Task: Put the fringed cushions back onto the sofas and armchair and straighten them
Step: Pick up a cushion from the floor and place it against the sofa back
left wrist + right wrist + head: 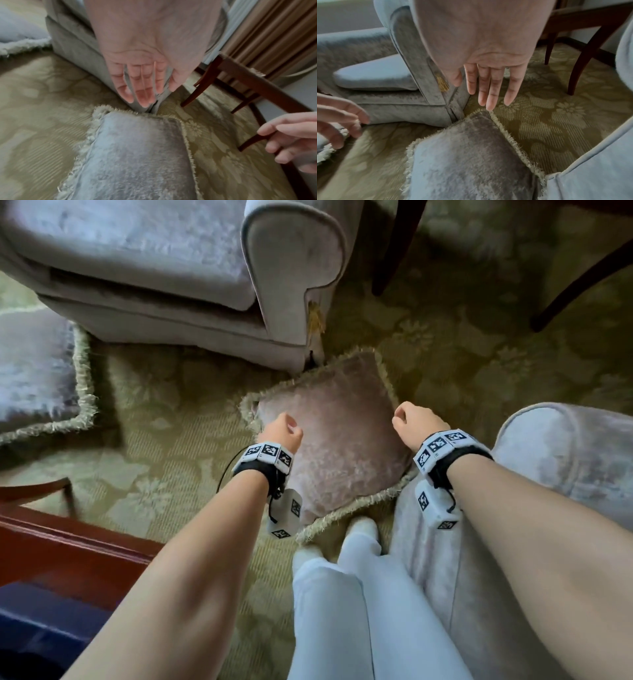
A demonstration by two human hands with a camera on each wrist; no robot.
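Note:
A mauve velvet cushion with a pale fringe lies on the carpet, its far corner at the foot of the grey sofa and its right edge against a grey armchair. My left hand hovers over its left side and my right hand over its right side. In the left wrist view the left hand has straight fingers above the cushion, holding nothing. In the right wrist view the right hand is also straight-fingered just above the cushion's far corner. A second fringed cushion lies on the floor at left.
A dark wooden table stands at the lower left. Wooden chair legs rise at the upper right. A patterned green carpet covers the floor. My legs in pale trousers stand just behind the cushion.

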